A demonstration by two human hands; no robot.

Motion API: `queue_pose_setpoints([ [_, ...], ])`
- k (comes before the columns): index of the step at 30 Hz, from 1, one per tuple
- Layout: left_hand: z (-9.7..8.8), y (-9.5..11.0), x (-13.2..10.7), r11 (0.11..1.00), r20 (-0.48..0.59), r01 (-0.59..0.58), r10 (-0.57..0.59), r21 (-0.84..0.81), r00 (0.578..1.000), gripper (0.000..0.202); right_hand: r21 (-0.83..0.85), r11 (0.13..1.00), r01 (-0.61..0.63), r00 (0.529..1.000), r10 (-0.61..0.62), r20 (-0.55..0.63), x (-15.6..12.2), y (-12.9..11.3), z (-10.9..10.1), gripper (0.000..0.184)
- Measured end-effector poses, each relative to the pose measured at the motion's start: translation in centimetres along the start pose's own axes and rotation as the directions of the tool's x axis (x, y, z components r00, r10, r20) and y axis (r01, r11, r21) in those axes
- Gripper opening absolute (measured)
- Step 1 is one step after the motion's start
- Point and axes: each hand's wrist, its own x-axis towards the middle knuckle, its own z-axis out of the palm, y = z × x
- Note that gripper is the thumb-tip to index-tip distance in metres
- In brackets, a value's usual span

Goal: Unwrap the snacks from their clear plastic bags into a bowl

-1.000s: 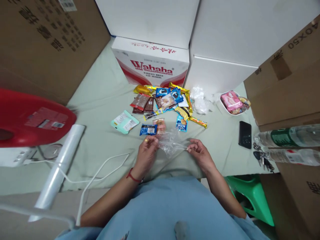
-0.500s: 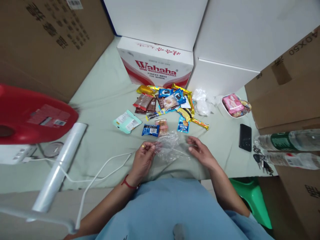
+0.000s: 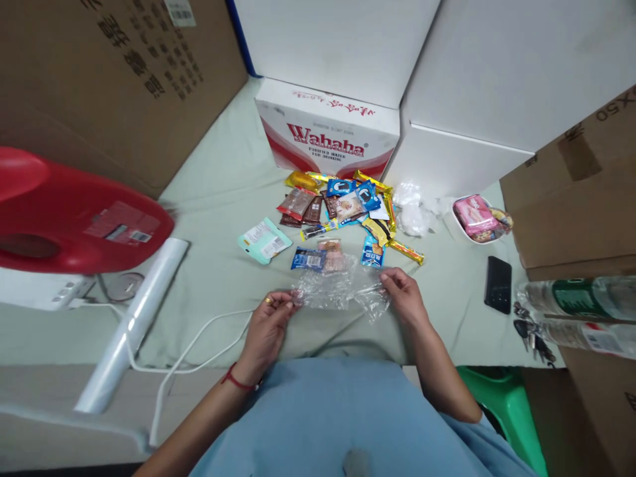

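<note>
A crumpled clear plastic bag (image 3: pixel 328 291) is stretched between my two hands above the green cloth. My left hand (image 3: pixel 271 324) pinches its left end, with thumb and fingers together. At the other end, my right hand (image 3: pixel 405 295) grips the bag between thumb and fingertips. Just beyond the bag lie a blue snack packet (image 3: pixel 308 258) and a pinkish wrapped snack (image 3: pixel 332 255), the latter partly seen through the plastic. A small blue pouch (image 3: pixel 373 252) rests near my right hand. Farther left is a mint-green pouch (image 3: pixel 265 240).
Several wrapped snacks (image 3: pixel 350 205) are piled before a Wahaha carton (image 3: pixel 328 136). White crumpled plastic (image 3: pixel 415 218), a snack-filled tub (image 3: pixel 456 228), a phone (image 3: pixel 498 285), keys (image 3: pixel 531 334) and bottles (image 3: pixel 606 298) lie right. Leftward are a red jug (image 3: pixel 99 212), a plastic roll (image 3: pixel 132 324) and a white cable (image 3: pixel 203 331).
My right hand, open and apart from the bag before, now grips its right end. My left hand has moved left, and the bag is spread wider. The camera view has shifted slightly.
</note>
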Motion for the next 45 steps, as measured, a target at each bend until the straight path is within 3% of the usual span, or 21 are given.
queue_pose_setpoints([
  [3,0.6,0.7,0.1,0.996,0.059,0.087,-0.087,-0.008,0.995,0.050,0.057,0.997,-0.054,0.998,0.053,0.028,-0.5,-0.3,-0.3,0.038],
  [5,1.7,1.2,0.6,0.989,0.042,0.130,-0.133,0.070,0.990,0.059,0.081,0.992,-0.099,0.994,0.094,0.059,-0.7,-0.3,-0.1,0.040],
  [7,2.9,1.4,1.4,0.959,0.039,0.111,-0.126,0.262,0.991,0.060,0.067,0.991,-0.115,0.990,0.108,0.094,-0.8,-0.1,0.0,0.040],
  [10,4.5,1.3,2.5,0.871,0.133,0.006,-0.082,0.491,0.988,0.053,-0.045,0.997,-0.060,0.988,0.066,0.141,-0.9,0.2,-0.3,0.037],
  [13,5.5,0.9,2.9,0.848,0.186,-0.069,-0.036,0.525,0.982,0.046,-0.281,0.949,0.143,0.989,-0.144,0.018,-1.6,-0.2,-1.0,0.035],
  [15,6.1,0.7,2.7,0.835,0.201,-0.138,0.034,0.533,0.979,0.042,-0.470,0.825,0.313,0.915,-0.396,-0.084,-2.6,-1.0,-1.2,0.038],
  [16,6.3,0.7,2.5,0.825,0.209,-0.174,0.070,0.538,0.975,0.040,-0.541,0.744,0.391,0.860,-0.505,-0.073,-3.1,-1.4,-0.9,0.037],
  [18,6.8,0.6,2.1,0.809,0.227,-0.229,0.122,0.541,0.966,0.039,-0.595,0.599,0.535,0.787,-0.610,0.093,-4.1,-1.9,0.1,0.032],
  [21,7.1,0.5,1.5,0.814,0.239,-0.256,0.149,0.522,0.960,0.042,-0.578,0.471,0.666,0.738,-0.530,0.418,-4.4,-1.3,2.7,0.027],
  [23,7.1,0.4,1.2,0.821,0.210,-0.254,0.168,0.511,0.963,0.046,-0.598,0.421,0.682,0.729,-0.459,0.508,-4.0,-0.2,4.2,0.017],
  [25,6.9,0.4,1.1,0.821,0.163,-0.252,0.195,0.512,0.967,0.049,-0.612,0.416,0.672,0.737,-0.447,0.506,-3.5,0.8,5.0,0.017],
  [29,6.4,0.3,1.2,0.799,0.112,-0.245,0.221,0.548,0.969,0.055,-0.546,0.488,0.681,0.726,-0.548,0.416,-3.4,1.5,5.2,0.022],
  [33,6.5,0.0,1.1,0.800,0.127,-0.232,0.194,0.554,0.973,0.056,-0.577,0.402,0.711,0.681,-0.597,0.424,-4.1,1.1,5.8,0.021],
  [35,6.7,0.0,1.0,0.816,0.151,-0.224,0.169,0.533,0.974,0.054,-0.598,0.377,0.707,0.686,-0.572,0.450,-4.0,1.0,6.3,0.017],
  [37,6.8,0.0,0.8,0.835,0.191,-0.224,0.146,0.502,0.971,0.051,-0.580,0.427,0.694,0.708,-0.553,0.440,-3.6,0.9,6.7,0.018],
  [41,6.0,0.1,0.2,0.868,0.318,-0.231,0.090,0.440,0.944,0.066,-0.435,0.653,0.619,0.785,-0.510,0.351,-2.5,0.6,6.8,0.020],
  [45,4.9,-0.5,0.3,0.874,0.294,-0.155,0.015,0.460,0.956,0.035,-0.223,0.904,0.364,0.924,-0.321,0.208,-2.2,0.1,6.1,0.019],
])
